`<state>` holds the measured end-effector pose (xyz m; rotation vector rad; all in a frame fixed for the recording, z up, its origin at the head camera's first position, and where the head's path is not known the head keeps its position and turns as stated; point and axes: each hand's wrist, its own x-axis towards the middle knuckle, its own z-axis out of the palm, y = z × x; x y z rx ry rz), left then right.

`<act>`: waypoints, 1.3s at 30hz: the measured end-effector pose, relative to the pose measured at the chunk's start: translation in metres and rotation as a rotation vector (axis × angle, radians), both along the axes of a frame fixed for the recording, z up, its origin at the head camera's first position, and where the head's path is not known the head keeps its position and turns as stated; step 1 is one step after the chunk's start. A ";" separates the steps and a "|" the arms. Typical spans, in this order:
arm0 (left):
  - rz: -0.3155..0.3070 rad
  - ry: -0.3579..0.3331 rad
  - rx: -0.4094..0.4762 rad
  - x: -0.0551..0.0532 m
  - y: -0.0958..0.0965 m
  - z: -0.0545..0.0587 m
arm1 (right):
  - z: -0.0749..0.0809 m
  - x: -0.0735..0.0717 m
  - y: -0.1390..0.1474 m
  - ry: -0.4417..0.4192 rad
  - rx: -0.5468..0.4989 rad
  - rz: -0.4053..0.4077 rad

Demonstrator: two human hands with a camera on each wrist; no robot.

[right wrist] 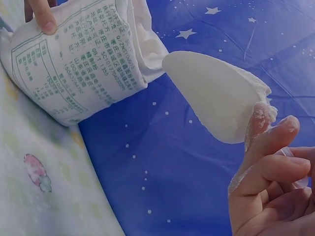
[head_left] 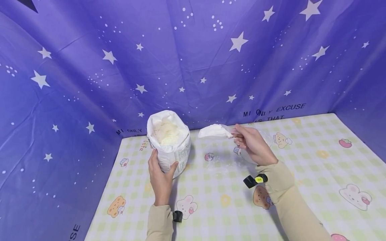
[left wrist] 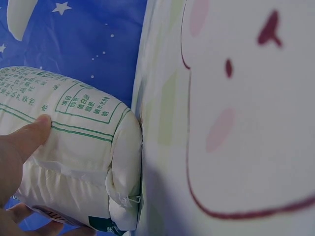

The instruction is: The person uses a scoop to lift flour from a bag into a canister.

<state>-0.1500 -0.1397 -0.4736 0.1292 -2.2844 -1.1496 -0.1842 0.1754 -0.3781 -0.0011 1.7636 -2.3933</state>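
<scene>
A white bag of flour (head_left: 178, 157) stands with its mouth open on the table, off-white powder inside. My left hand (head_left: 161, 182) grips its lower side, thumb in front and fingers round the far left; green print shows beside the thumb in the left wrist view. To the right of the bag, my right hand (head_left: 253, 144) pinches the handle of a scoop (right wrist: 211, 93) heaped with white flour (head_left: 215, 130), raised above the table. Flour dusts the index finger (right wrist: 258, 120). Most of the handle is hidden by the fingers; its visible part looks transparent.
Beneath and behind the right hand sits a see-through round container (head_left: 267, 136), largely covered by the hand. The table (head_left: 211, 214) wears a checked cloth with cartoon prints. Blue star-printed curtains (head_left: 169, 67) enclose the back and sides.
</scene>
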 end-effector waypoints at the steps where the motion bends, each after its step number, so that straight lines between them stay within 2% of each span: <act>1: 0.000 0.002 0.000 0.000 0.000 0.000 | 0.000 0.001 0.001 0.000 -0.004 -0.001; 12: -0.006 0.019 -0.007 0.001 0.002 0.001 | -0.004 0.007 0.020 -0.001 -0.018 -0.023; 19: -0.008 0.018 0.000 0.000 0.002 0.001 | -0.002 0.010 0.035 -0.004 -0.027 -0.009; 25: -0.005 0.010 0.001 -0.001 0.002 0.003 | -0.001 0.014 0.048 -0.001 -0.054 -0.042; 39: -0.004 0.014 -0.005 0.000 0.000 0.001 | -0.013 0.023 0.078 0.001 -0.083 -0.089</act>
